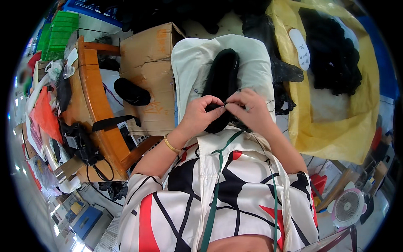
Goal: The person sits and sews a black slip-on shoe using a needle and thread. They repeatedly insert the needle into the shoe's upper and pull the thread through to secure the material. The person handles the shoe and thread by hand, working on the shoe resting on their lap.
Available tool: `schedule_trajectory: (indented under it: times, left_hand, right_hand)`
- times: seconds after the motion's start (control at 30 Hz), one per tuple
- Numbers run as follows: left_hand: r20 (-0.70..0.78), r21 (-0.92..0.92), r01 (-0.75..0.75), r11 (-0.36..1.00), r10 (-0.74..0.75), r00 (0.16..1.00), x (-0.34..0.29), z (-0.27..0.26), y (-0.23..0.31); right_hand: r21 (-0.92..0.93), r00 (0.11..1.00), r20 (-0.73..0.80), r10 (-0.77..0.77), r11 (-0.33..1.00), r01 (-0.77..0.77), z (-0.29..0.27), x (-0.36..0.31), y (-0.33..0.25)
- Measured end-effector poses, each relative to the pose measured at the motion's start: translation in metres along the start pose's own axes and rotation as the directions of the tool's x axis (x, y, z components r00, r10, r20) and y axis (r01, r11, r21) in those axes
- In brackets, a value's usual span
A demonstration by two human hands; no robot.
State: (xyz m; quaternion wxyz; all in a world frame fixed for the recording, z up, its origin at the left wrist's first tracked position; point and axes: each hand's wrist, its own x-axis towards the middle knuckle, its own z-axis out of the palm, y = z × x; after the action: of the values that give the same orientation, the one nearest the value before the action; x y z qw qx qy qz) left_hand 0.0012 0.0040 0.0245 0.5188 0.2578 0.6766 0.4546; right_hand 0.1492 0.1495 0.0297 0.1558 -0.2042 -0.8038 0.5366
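A black shoe (224,69) lies lengthwise over the white cloth (191,59) on my lap, its rounded end pointing away from me. Above its nearer half, my left hand (200,113) is closed in a pinch, thumb against forefinger. My right hand (252,110) pinches too, its fingertips almost touching those of the left. Whatever sits between the fingertips is too small to make out. A thin dark thread shows near my right wrist. Green apron ties (219,168) hang down toward me.
At the left, a cardboard box (147,54) carries another black shoe (132,91), beside a wooden chair or table frame (94,96). To the right, yellow plastic sheeting (336,134) holds black pieces (331,50) and a white insole (299,48). A fan (349,206) stands lower right.
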Motion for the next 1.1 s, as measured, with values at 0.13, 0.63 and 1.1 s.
schedule_trajectory:
  times: [0.13, 0.63, 1.1]
  left_hand:
    - [0.000, 0.027, -0.022, 0.999, 0.022, 1.000, -0.002, 0.004, 0.001]
    - [-0.039, 0.402, -0.401, 0.823, 0.453, 0.891, -0.032, 0.000, -0.019]
    - [0.089, 0.569, -0.591, 0.572, 0.671, 0.736, -0.022, -0.003, -0.032]
  right_hand:
    - [-0.305, 0.918, -0.085, -0.386, 0.888, 0.345, 0.020, 0.000, 0.008]
    - [0.912, 0.741, -0.390, 0.547, 0.343, 0.226, -0.182, -0.067, 0.012]
    - [0.594, 0.608, -0.653, 0.452, 0.803, 0.042, -0.137, -0.072, 0.063]
